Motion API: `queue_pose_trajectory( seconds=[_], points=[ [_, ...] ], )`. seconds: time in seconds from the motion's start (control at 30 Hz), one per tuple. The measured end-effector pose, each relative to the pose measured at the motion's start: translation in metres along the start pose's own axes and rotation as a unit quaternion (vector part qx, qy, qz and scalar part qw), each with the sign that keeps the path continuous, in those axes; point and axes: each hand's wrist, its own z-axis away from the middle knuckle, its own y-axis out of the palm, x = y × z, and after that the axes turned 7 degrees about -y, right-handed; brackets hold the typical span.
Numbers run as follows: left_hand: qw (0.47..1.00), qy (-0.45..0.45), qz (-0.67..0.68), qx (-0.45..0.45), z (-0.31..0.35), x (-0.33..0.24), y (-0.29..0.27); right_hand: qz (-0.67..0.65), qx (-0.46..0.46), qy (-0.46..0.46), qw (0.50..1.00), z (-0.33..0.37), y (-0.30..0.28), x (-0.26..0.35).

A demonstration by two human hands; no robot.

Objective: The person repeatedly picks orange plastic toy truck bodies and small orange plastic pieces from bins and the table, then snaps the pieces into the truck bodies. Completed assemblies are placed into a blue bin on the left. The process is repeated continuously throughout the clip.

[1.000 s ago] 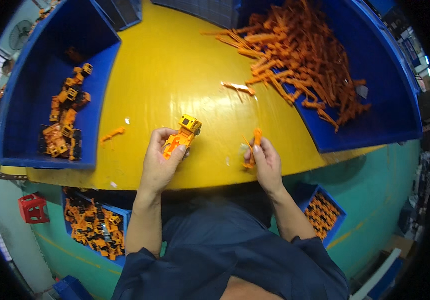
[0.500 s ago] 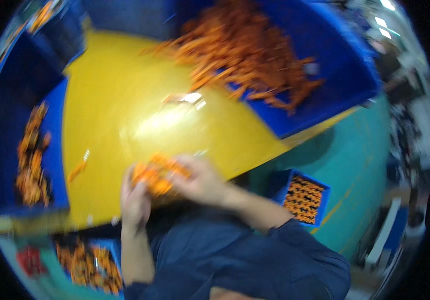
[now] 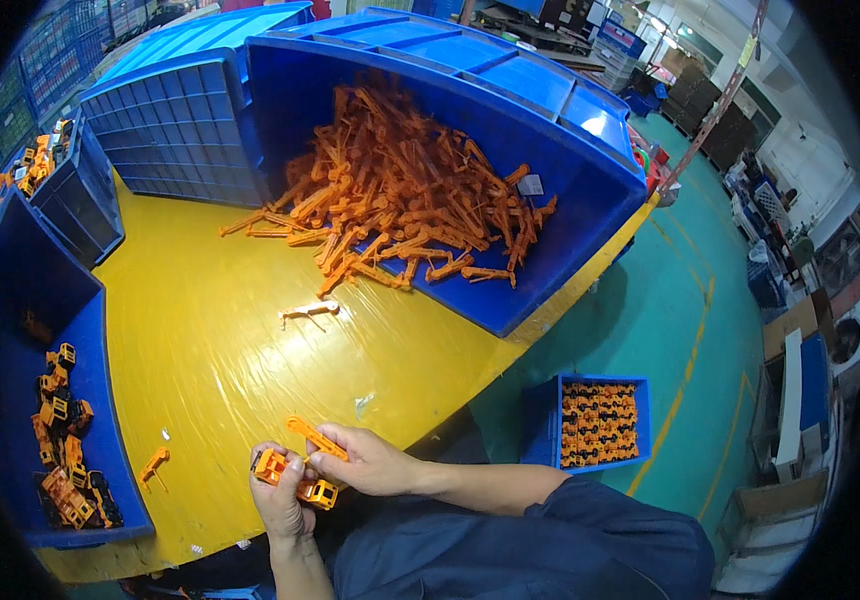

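Observation:
My left hand [image 3: 286,508] is closed around a small orange toy truck [image 3: 321,494] with a yellowish cab, just above the table's near edge. Between the thumb and fingers of my right hand [image 3: 382,466] is a long orange plastic boom arm [image 3: 314,436], held slanting over the truck. The two parts are close together; whether they touch I cannot tell. One loose boom arm [image 3: 310,311] lies mid-table, and another orange part [image 3: 155,464] rests at the left.
A tipped blue bin [image 3: 590,235] spills a heap of orange boom arms [image 3: 400,200] onto the yellow table [image 3: 210,350]. Toy trucks [image 3: 68,430] lie in a blue bin [image 3: 10,330] at left. A blue crate [image 3: 642,400] of packed trucks stands on the green floor.
The view has tilted up and sharpened, bringing in more of the bins and room. The orange pieces in my hands were blurred and now show as a truck and a boom arm.

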Motion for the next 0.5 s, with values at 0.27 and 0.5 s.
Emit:
queue_pose_trajectory(
  seconds=[0.27, 0.5],
  points=[
    [0.992, -0.044, 0.118, 0.034, -0.004, -0.001, -0.009, 0.135, 0.009, 0.012, 0.991, -0.008, -0.010, 0.011],
    [0.993, -0.047, 0.111, 0.001, 0.004, -0.006, -0.011, 0.331, 0.059, -0.198, 0.921, -0.015, 0.000, 0.029]
  ],
)
